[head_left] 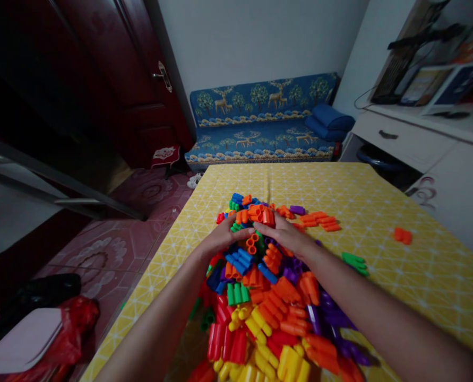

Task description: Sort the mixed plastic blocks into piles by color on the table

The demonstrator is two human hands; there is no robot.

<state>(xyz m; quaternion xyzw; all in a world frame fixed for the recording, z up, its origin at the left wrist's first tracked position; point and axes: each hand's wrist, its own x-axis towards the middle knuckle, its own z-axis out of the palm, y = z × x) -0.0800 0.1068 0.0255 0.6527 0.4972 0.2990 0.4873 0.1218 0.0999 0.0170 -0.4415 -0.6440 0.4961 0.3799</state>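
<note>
A large heap of plastic building blocks (260, 297), shaped like joined tubes in red, orange, yellow, green, blue and purple, lies on the table in front of me. At its far end my left hand (229, 234) and my right hand (281, 232) come together, thumbs pointing toward each other. Both hands are curled around a cluster of orange building blocks (256, 213), with most fingertips hidden behind it. Under my thumbs, an orange block (252, 243) shows its open tube ends. More blue and green blocks sit just beyond my fingers.
A yellow patterned cloth covers the table (324, 183). Loose orange blocks (319, 220), another orange block (402, 235) and a green block (354, 262) lie to the right. Beyond stands a blue sofa (256, 140). Left are a red door (140, 79), a stool (165, 155) and bags on the floor.
</note>
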